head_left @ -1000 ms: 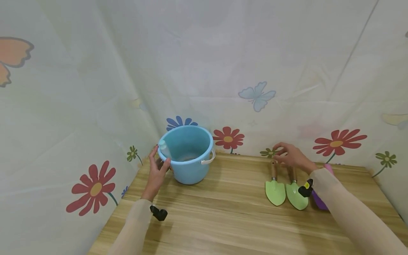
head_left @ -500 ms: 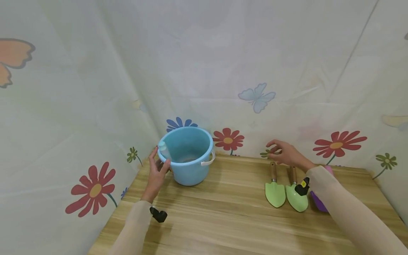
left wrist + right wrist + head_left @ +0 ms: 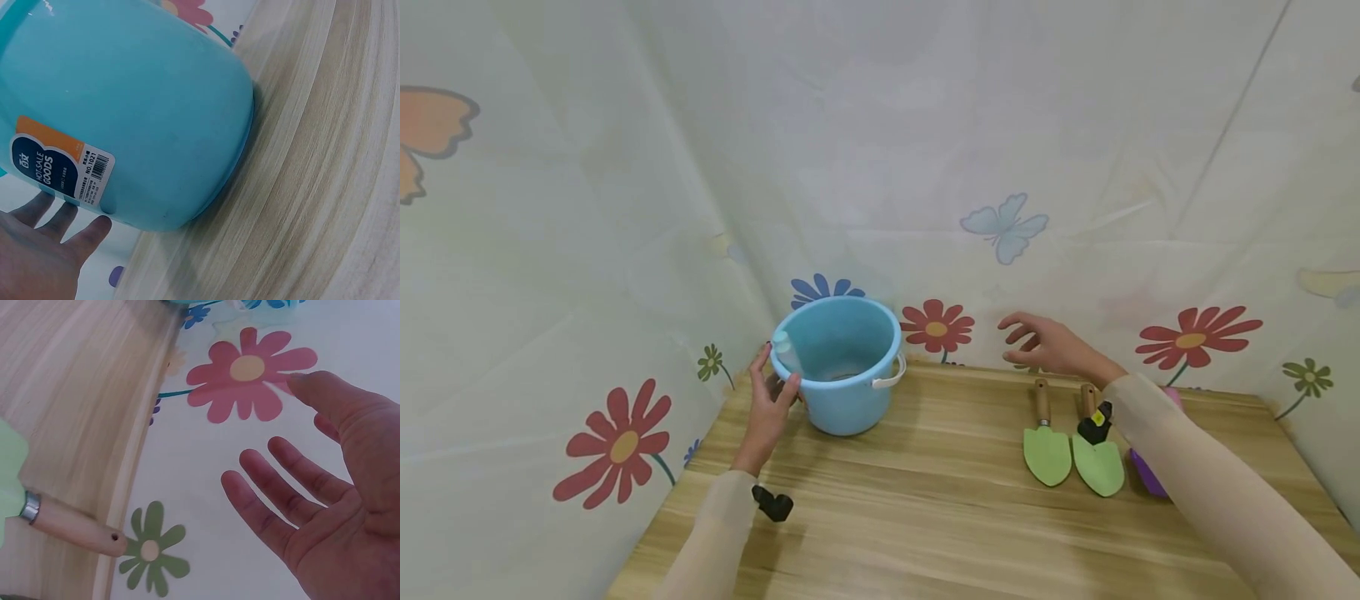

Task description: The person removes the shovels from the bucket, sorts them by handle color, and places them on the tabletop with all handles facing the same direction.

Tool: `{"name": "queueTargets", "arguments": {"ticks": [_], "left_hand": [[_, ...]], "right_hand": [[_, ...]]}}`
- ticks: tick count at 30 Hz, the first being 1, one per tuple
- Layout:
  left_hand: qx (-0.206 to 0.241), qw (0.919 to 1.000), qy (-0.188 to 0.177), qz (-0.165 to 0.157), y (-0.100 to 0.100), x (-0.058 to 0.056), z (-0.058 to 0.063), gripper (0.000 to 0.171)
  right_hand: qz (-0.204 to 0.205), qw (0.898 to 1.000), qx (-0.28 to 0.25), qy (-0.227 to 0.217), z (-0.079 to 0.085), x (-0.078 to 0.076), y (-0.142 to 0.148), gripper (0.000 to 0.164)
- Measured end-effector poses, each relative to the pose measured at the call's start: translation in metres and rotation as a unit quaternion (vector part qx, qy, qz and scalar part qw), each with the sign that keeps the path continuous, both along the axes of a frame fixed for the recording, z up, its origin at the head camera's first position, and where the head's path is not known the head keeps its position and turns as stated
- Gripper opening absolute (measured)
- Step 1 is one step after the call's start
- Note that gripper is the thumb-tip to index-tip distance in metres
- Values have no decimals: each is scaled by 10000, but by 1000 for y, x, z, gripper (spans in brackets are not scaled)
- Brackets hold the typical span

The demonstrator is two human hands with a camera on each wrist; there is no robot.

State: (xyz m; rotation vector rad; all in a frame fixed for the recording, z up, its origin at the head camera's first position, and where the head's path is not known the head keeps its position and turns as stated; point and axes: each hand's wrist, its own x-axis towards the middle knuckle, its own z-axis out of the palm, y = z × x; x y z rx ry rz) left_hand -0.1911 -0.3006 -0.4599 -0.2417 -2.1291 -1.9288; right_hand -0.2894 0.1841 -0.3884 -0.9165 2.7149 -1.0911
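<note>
The light-blue bucket (image 3: 850,408) stands upright near the table's back left. My left hand (image 3: 770,412) rests against its near left side, index finger and thumb at the rim. In the left wrist view, outstretched fingers (image 3: 59,219) touch the bucket wall (image 3: 162,119) below its label. A pale bottle (image 3: 787,354) with a blue cap leans inside the bucket. My right hand (image 3: 1048,343) is raised with loosely bent fingers and nothing in it, beyond two green trowels. The left trowel (image 3: 1047,454) and right trowel (image 3: 1099,471) have wooden handles.
A purple-and-pink object (image 3: 1145,475) lies right of the trowels, partly hidden by my right sleeve. The bucket's white handle (image 3: 889,375) hangs on its right side. Behind the wooden table (image 3: 925,517) hangs a white flowered sheet (image 3: 880,150).
My right hand has moved left and away from the trowel handles, its fingers spreading a little. My left hand, the bucket and the trowels stay where they were.
</note>
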Motion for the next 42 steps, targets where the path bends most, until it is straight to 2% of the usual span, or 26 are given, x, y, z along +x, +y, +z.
{"name": "queueTargets", "arguments": {"ticks": [3, 8, 11, 15, 18, 27, 42], "left_hand": [[45, 10000, -23, 31, -4, -6, -9, 78], [4, 9999, 44, 132, -8, -14, -23, 76], [-12, 9999, 91, 145, -7, -13, -23, 76], [37, 10000, 20, 68, -4, -6, -11, 77], [61, 10000, -13, 28, -4, -3, -6, 78], [39, 9999, 63, 146, -9, -13, -21, 76], [-13, 9998, 133, 176, -7, -14, -24, 75]], "right_hand": [[119, 9997, 70, 184, 8, -2, -8, 48], [198, 9996, 79, 189, 21, -3, -20, 52], [229, 9996, 61, 162, 28, -3, -27, 55], [270, 9995, 91, 133, 35, -3, -35, 57], [336, 9993, 61, 169, 40, -3, -42, 57], [523, 9978, -76, 396, 55, -9, -62, 56], [687, 9970, 100, 355, 78, -17, -88, 57]]}}
